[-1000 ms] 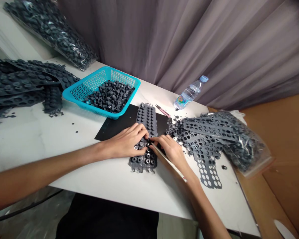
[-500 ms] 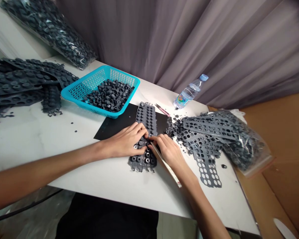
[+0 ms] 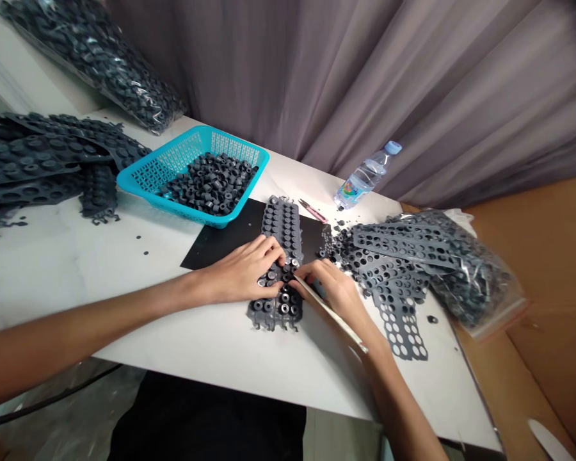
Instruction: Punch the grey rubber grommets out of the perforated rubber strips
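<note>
A dark grey moulded rubber strip (image 3: pixel 281 227) with rows of round studs lies lengthwise across a black sheet (image 3: pixel 216 237) and the white table. My left hand (image 3: pixel 242 274) rests on its left side, fingers curled and thumb bent round the studs, gripping it. My right hand (image 3: pixel 333 288) is at the strip's right edge, closed on a thin, flat whitish stick (image 3: pixel 343 326) that slants down to the right beneath the palm. The stick's upper end is at my fingertips, beside the studs. Several studs near my hands show pale, shiny rings.
A blue basket (image 3: pixel 192 208) of small grey rubber pieces stands behind my left hand. Pink-handled snips (image 3: pixel 313 211) and a water bottle (image 3: pixel 362 179) lie further back. Punched-out strips (image 3: pixel 403 275) and a plastic bag (image 3: pixel 484 288) are at right; more strips (image 3: pixel 38 153) pile at left.
My right hand has drawn slightly right, away from the left fingertips, and the stick's lower end has swung right and up. More studs show between the hands. My left hand stays put.
</note>
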Action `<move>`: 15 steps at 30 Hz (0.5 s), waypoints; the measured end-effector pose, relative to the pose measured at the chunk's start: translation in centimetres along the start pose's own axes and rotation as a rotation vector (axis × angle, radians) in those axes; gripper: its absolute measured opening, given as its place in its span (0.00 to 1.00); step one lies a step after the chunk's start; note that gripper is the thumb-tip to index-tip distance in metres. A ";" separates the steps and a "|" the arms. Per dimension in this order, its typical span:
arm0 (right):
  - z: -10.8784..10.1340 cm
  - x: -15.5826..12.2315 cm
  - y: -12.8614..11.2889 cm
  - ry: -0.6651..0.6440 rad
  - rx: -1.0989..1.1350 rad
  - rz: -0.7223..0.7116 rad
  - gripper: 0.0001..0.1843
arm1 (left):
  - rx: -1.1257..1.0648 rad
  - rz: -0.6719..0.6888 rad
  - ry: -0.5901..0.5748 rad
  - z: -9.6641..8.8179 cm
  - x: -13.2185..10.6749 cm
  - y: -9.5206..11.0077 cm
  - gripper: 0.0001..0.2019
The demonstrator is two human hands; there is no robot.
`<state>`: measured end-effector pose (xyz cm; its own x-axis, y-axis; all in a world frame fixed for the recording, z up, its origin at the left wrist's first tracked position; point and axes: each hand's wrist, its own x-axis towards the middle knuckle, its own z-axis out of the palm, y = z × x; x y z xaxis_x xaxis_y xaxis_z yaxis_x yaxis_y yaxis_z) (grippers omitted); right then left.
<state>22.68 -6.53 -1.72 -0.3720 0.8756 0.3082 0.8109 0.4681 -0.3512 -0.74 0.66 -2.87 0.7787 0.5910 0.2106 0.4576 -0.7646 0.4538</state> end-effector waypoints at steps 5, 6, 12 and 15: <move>0.3 0.1 0.5 -0.043 -0.023 -0.029 0.19 | -0.009 -0.002 0.001 0.0 0.0 0.0 0.15; 0.4 0.1 0.5 -0.045 -0.027 -0.034 0.19 | -0.010 -0.002 -0.002 0.0 0.0 0.0 0.15; 0.7 0.2 0.6 -0.012 -0.066 -0.077 0.18 | -0.011 -0.005 -0.007 0.0 0.0 0.0 0.15; 0.8 0.2 0.3 0.018 -0.105 -0.050 0.16 | -0.006 -0.006 -0.009 0.1 0.0 -0.1 0.16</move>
<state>22.43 -6.11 -2.49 -0.4055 0.8487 0.3395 0.8348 0.4951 -0.2406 -0.73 0.68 -2.99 0.7796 0.5935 0.1999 0.4599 -0.7592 0.4606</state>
